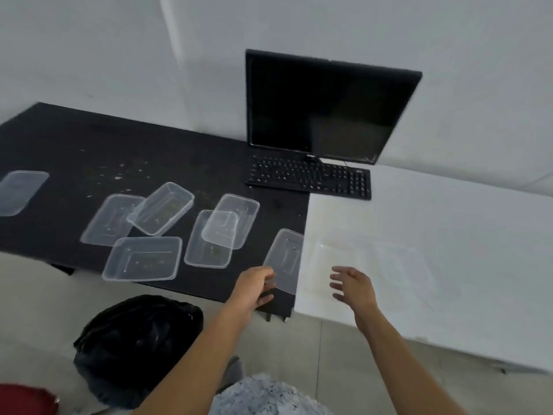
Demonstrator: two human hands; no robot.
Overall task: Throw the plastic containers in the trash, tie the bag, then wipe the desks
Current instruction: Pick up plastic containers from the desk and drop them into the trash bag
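Observation:
Several clear plastic containers [145, 259] lie scattered on the black desk [74, 139]; some overlap. One container [287, 256] lies at the seam with the white desk [449, 235]. My left hand [254, 287] grips that container's near corner, fingers above and thumb below. My right hand [354, 287] hovers over the white desk with fingers spread, holding nothing. Faint clear containers [398, 265] lie on the white desk just beyond it. A black trash bag [137, 345] stands open on the floor below the black desk's front edge.
A dark monitor [326, 106] and black keyboard [311, 176] stand at the back where the desks meet. Crumbs [122, 172] speckle the black desk. Another container [21, 191] lies at the far left. A red object [24, 399] sits on the floor at bottom left.

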